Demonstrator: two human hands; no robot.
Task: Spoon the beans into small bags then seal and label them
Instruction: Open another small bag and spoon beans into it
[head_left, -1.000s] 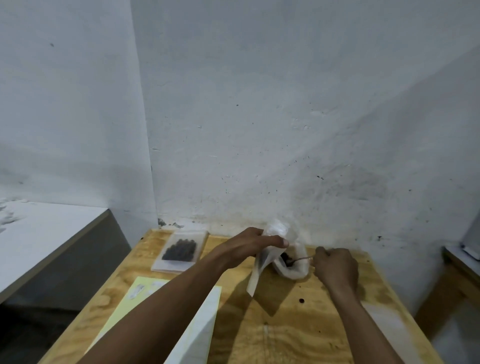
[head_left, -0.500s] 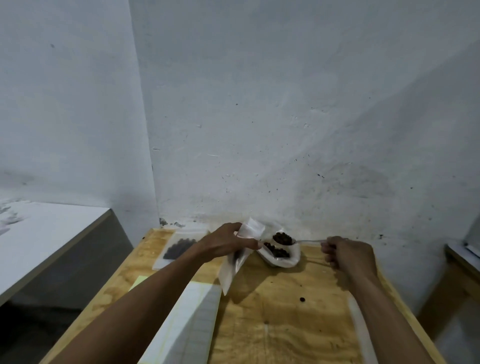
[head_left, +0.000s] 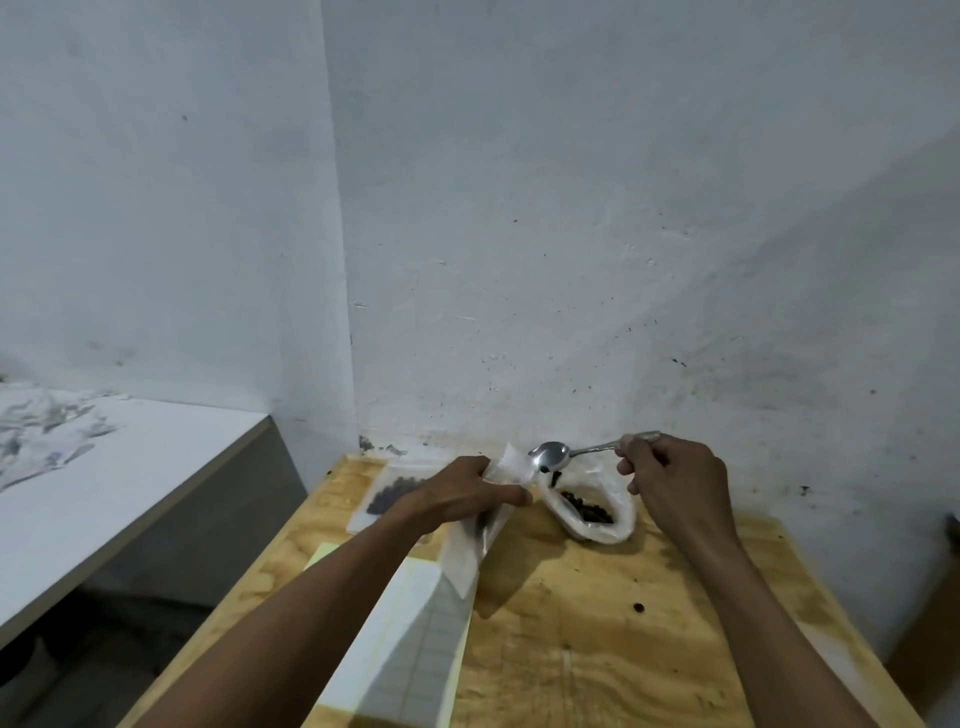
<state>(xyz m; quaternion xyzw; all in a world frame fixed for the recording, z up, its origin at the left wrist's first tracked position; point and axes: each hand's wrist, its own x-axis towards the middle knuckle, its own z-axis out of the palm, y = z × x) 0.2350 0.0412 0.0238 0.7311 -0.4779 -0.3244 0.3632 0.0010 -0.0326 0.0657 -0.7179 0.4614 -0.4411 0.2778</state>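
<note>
Right hand (head_left: 670, 480) grips our spoon (head_left: 553, 454), now tipped nearly empty at the mouth of the small bag (head_left: 488, 514); half a second ago it carried beans. Left hand (head_left: 460, 496) pinches that bag. Bean sack (head_left: 592, 509) sits open on the bench (head_left: 597, 649).

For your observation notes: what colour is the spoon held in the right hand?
Shiny silver metal spoon, clearest in the head view.

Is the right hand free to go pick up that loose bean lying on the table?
Probably not yet: the right hand is closed on the spoon. The loose bean lies uncovered on the table, so nothing blocks the way.
</note>
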